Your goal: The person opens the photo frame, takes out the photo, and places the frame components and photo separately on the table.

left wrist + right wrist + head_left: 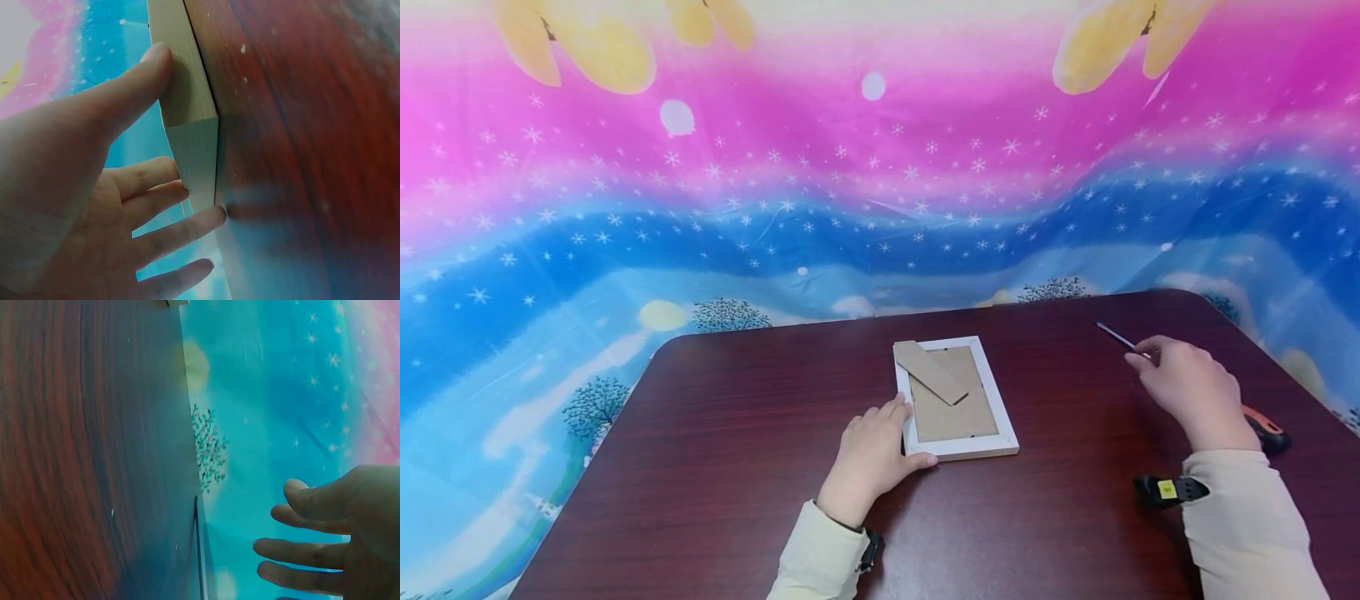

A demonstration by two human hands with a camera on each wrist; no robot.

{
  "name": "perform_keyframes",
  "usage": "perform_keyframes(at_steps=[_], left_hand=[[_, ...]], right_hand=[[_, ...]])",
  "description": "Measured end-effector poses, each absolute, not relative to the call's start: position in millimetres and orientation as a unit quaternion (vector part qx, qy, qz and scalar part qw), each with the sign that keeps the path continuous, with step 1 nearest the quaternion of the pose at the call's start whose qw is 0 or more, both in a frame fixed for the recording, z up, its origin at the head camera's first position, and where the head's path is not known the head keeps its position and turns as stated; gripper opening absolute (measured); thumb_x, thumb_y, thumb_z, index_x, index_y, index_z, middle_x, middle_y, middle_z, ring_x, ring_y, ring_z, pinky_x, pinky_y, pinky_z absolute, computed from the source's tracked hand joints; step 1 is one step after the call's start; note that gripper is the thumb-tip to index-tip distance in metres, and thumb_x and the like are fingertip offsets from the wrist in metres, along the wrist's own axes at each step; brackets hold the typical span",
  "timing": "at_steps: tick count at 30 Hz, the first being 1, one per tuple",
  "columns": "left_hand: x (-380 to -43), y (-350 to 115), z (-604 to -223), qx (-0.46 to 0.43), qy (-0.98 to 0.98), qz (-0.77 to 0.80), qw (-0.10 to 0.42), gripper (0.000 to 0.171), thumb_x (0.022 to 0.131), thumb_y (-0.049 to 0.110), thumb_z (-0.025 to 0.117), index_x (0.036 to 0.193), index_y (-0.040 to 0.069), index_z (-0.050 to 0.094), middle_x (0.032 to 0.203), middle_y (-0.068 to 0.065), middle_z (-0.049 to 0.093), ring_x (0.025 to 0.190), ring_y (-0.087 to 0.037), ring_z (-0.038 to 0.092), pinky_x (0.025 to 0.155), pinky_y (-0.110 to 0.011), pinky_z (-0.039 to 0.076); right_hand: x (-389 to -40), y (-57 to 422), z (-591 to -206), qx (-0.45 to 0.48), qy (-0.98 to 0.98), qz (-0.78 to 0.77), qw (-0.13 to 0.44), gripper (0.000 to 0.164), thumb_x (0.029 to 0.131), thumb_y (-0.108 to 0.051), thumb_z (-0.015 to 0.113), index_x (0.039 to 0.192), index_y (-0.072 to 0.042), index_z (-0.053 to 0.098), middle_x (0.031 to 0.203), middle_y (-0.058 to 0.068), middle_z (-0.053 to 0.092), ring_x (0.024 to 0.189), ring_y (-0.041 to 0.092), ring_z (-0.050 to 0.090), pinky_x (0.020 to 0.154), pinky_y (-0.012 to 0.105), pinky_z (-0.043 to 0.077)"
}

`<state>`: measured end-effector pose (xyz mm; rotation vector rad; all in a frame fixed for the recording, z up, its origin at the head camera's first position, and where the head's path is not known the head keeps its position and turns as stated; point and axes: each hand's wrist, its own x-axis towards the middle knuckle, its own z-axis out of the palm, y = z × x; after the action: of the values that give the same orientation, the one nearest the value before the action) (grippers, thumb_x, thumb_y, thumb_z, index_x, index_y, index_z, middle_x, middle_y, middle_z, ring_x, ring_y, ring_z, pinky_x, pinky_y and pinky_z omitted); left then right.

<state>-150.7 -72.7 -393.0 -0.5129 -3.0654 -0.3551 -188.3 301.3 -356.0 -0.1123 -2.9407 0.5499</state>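
A picture frame (pixel 1007 433) with a white border lies face down on the table. A brown stand leg (pixel 931 372) slants across its brown backing (pixel 951 421). My left hand (pixel 868 454) is at the frame's near left corner. Its thumb rests on the near edge, and its spread, fairly straight fingers (pixel 181 234) lie along the left side. Over at the right, my right hand (pixel 1195 387) hovers above a screwdriver, fingers (pixel 300 553) apart with nothing between them. The screwdriver's thin metal shaft (pixel 1116 335) and orange-and-black handle (pixel 1270 430) show on either side of that hand.
The dark reddish wooden table (pixel 715 467) has rounded far corners. Behind it hangs a pink and blue cloth (pixel 850 167) printed with snowflakes and trees, reaching down past the table's far and side edges.
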Motion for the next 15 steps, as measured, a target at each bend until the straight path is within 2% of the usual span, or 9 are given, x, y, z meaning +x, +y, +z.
perform_keyframes(at_steps=[4, 7, 9, 11, 15], left_hand=[[-150, -73, -392, -0.165, -0.980, -0.115, 0.002, 0.079, 0.074, 0.059, 0.064, 0.136, 0.011, 0.050, 0.148, -0.007, 0.046, 0.120, -0.028, 0.051, 0.099, -0.050, 0.045], [-151, -74, -391, -0.166, -0.979, -0.116, -0.004, 0.079, 0.075, 0.059, 0.064, 0.138, 0.012, 0.048, 0.148, -0.007, 0.046, 0.122, -0.028, 0.050, 0.100, -0.050, 0.045], [-151, -74, -390, -0.168, -0.979, -0.114, -0.009, 0.079, 0.077, 0.059, 0.062, 0.138, 0.012, 0.047, 0.149, -0.006, 0.045, 0.123, -0.028, 0.049, 0.100, -0.050, 0.044], [-151, -75, -389, -0.169, -0.979, -0.115, -0.017, 0.078, 0.078, 0.059, 0.060, 0.139, 0.012, 0.047, 0.150, -0.006, 0.044, 0.125, -0.028, 0.048, 0.101, -0.050, 0.044], [-154, -79, -390, -0.173, -0.977, -0.124, -0.029, 0.071, 0.083, 0.056, 0.056, 0.139, 0.014, 0.047, 0.151, -0.005, 0.042, 0.128, -0.028, 0.045, 0.104, -0.052, 0.041]], right_hand=[[-189, 290, -354, -0.021, -0.981, 0.176, 0.074, 0.041, 0.091, -0.030, 0.055, 0.116, 0.003, 0.059, 0.081, 0.025, 0.067, 0.060, 0.026, 0.053, 0.046, 0.036, 0.038], [-190, 282, -353, -0.010, -0.983, 0.168, 0.070, 0.039, 0.091, -0.029, 0.055, 0.116, 0.001, 0.060, 0.074, 0.019, 0.065, 0.059, 0.024, 0.051, 0.047, 0.036, 0.037], [-191, 276, -353, 0.003, -0.985, 0.164, 0.058, 0.040, 0.092, -0.030, 0.054, 0.117, 0.001, 0.059, 0.080, 0.021, 0.066, 0.065, 0.028, 0.054, 0.051, 0.043, 0.042], [-192, 269, -352, 0.027, -0.986, 0.161, 0.040, 0.040, 0.093, -0.029, 0.054, 0.118, 0.001, 0.059, 0.094, 0.025, 0.068, 0.078, 0.035, 0.058, 0.061, 0.052, 0.047], [-195, 254, -353, 0.083, -0.984, 0.157, 0.012, 0.037, 0.094, -0.024, 0.052, 0.118, 0.003, 0.060, 0.110, 0.028, 0.066, 0.097, 0.041, 0.059, 0.081, 0.063, 0.047]])
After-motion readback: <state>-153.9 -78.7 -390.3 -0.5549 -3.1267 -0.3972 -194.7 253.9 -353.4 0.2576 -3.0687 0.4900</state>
